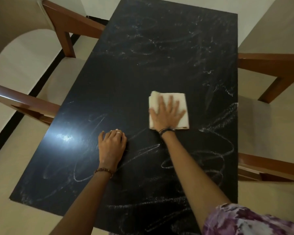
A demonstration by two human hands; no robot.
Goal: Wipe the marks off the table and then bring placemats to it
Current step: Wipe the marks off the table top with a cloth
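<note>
A black table [119, 78] fills the middle of the view, covered with white chalk-like marks [215, 150], heaviest along the right side and near edge. A folded cream cloth [180, 99] lies flat on the table right of centre. My right hand [166, 114] presses on the cloth with fingers spread straight. My left hand [111, 143] rests on the table to the left of the cloth, fingers curled under, holding nothing. A band of the table left of the cloth looks darker and nearly free of marks.
Wooden chairs with cream seats stand around the table: two on the left [64, 28] [24, 106] and two on the right [271, 67] [268, 168]. A light glare [64, 137] reflects off the table near my left hand. Pale floor surrounds the table.
</note>
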